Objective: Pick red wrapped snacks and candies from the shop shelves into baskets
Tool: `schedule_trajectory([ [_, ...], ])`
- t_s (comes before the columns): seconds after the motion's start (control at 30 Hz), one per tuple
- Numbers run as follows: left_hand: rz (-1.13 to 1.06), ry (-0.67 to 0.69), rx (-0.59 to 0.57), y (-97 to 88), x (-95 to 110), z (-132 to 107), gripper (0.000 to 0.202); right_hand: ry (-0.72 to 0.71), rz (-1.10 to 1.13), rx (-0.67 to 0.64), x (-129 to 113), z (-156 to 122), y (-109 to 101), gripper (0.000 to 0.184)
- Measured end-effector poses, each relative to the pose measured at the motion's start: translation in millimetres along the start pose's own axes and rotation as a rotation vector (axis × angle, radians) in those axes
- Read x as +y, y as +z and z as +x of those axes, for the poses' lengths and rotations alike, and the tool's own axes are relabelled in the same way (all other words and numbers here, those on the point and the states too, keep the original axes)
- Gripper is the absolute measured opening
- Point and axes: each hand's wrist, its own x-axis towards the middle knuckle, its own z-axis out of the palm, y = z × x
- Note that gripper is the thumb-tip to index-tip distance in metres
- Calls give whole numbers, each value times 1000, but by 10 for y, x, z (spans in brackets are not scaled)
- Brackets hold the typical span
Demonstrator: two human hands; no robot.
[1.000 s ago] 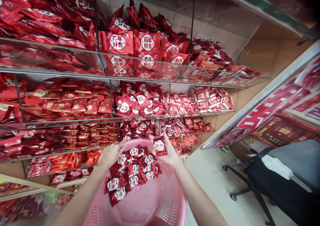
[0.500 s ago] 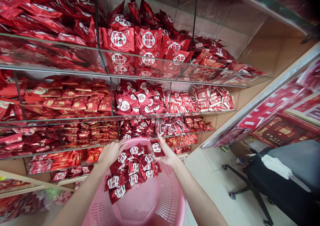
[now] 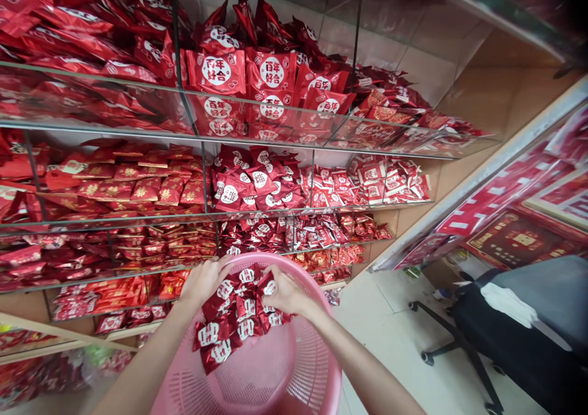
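A pink plastic basket (image 3: 294, 372) is tilted up in front of me against glass shelves. Several dark red candy packets (image 3: 232, 326) with white round labels lie heaped at its far rim. My left hand (image 3: 204, 280) grips the basket's rim at the far left, fingers curled over the edge and touching the heap. My right hand (image 3: 282, 293) rests on top of the heap, fingers closed round a red packet (image 3: 267, 288).
Glass shelves (image 3: 257, 139) stacked with red packets and red envelopes fill the wall ahead. A black wheeled chair (image 3: 514, 329) stands on the tiled floor at right. Red framed goods (image 3: 519, 237) lean behind it.
My right hand, which held a packet up beside the basket rim, has come down and left onto the heap. The left hand and basket stay put.
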Motion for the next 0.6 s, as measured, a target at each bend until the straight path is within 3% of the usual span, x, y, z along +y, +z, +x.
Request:
schedule_trajectory([
  [0.13,1,-1,-4,12,-9,2,50,-72,-360,-124,-125,-35,16,83],
  [0.27,-6,19,13,22,-19,3,51,-152,-466,-205,-223,-51,-14,87],
  [0.6,-22,18,8,15,-10,-5,48,-442,-676,-139,-367,54,122,43],
])
